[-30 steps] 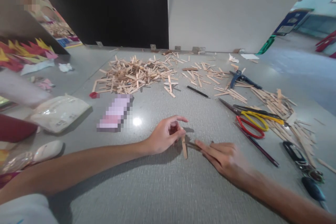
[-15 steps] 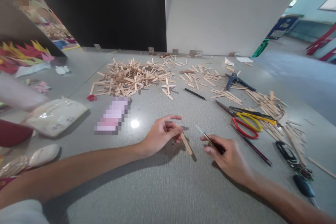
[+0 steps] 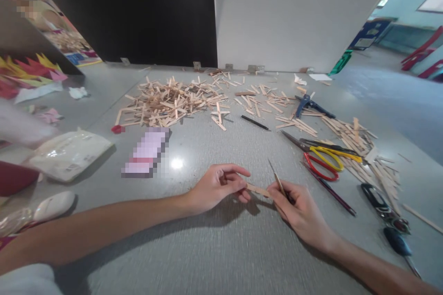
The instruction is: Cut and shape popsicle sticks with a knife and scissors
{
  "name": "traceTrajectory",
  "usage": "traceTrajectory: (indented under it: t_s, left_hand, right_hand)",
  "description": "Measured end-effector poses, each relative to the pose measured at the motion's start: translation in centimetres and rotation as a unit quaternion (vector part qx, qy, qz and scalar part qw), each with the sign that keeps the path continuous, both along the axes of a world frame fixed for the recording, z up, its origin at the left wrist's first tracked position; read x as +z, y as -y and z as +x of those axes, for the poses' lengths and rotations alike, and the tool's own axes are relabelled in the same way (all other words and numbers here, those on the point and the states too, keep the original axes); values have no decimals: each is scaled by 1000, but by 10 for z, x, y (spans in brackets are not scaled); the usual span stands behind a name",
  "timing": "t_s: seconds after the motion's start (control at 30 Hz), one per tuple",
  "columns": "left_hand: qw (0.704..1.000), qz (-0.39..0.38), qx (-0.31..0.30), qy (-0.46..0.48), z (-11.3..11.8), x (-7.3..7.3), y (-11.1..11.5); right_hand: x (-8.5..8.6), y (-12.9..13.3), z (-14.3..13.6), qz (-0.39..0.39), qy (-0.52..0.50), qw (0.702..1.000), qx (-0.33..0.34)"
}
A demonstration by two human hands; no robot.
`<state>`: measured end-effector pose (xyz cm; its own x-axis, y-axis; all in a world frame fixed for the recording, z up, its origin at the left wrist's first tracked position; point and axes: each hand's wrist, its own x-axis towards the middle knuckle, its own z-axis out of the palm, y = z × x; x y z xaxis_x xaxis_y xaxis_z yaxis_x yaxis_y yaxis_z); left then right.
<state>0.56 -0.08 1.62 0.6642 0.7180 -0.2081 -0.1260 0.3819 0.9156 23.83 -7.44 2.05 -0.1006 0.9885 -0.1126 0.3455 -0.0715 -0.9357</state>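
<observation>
A short flat wooden stick (image 3: 258, 190) spans the gap between my two hands, above the grey table. My left hand (image 3: 221, 184) pinches its left end between thumb and fingers. The fingers of my right hand (image 3: 297, 203) touch the stick's right end and are closed round a thin craft knife (image 3: 278, 183), whose narrow blade points up and away from me. Most of the knife's handle is hidden in the palm. Beyond my hands lies a black pen (image 3: 255, 122).
Behind lies a large pile of wooden sticks (image 3: 173, 101). To the right are red-and-yellow-handled scissors (image 3: 321, 166), blue clippers (image 3: 304, 103), more sticks and keys (image 3: 398, 239). At left are a pixelated phone (image 3: 147, 152), a plastic packet (image 3: 72, 154) and a white mouse (image 3: 55, 205).
The wooden stick has swung from pointing toward me to lying nearly sideways. My left hand moved slightly right and nearer me, and my right fingers now touch the stick. The knife points more upright.
</observation>
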Motion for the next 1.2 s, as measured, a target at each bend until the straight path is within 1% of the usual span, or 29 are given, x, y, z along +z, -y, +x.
traceTrajectory:
  t_s: [0.13,0.4,0.57,0.63,0.73,0.83,0.93,1.03,1.2]
  left_hand:
    - [1000,-13,-6,10,-1,-1,-1]
    - [1000,-9,-15,18,0,-3,0]
    - [999,-6,2,31,2,-6,2]
    - [1000,17,11,24,2,-7,4]
    - [997,82,8,-1,-1,-9,7]
    - [987,156,0,-50,-2,-10,9]
    - [974,208,14,-93,-2,-8,11]
    - [969,224,15,-104,-1,-7,12]
    - [967,236,-3,-99,-1,-8,12]
  right_hand:
    - [-2,-2,2,4,3,1000,1]
    - [5,-2,1,39,19,999,27]
    - [2,-2,3,52,30,998,18]
    - [0,-5,3,55,37,998,16]
    - [-1,-6,2,60,53,997,11]
    - [-2,-4,2,68,74,995,5]
    - [-3,-2,1,80,93,992,4]
    - [-3,1,-3,96,104,990,10]
    - [-3,2,-7,120,108,987,19]
